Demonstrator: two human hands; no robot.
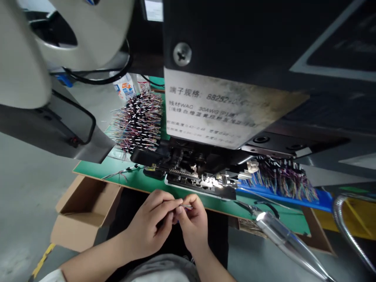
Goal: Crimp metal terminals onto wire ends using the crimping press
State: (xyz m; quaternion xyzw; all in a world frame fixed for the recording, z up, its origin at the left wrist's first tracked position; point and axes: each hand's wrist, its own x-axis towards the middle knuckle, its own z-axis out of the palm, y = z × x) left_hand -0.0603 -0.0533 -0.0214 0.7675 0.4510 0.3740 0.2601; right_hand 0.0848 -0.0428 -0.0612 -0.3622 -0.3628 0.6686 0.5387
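My left hand (154, 223) and my right hand (194, 224) meet in front of the bench edge, both closed with fingertips pinched together. Between them are thin coloured wires (189, 207), mostly hidden by the fingers; a little purple and white shows. Just beyond my fingers is the lit metal working area of a terminal crimping machine (210, 182). A paper label (202, 113) with printed Chinese text is stuck on the machine's dark body. My hands are apart from the machine.
Bundled multicoloured wires (138, 121) are piled at the left rear. More wires (283, 178) lie in a blue tray (324, 199) at right. A single cable (120, 172) lies on the green bench top (88, 167). An open cardboard box (73, 229) and a shiny metal lamp (283, 235) flank me.
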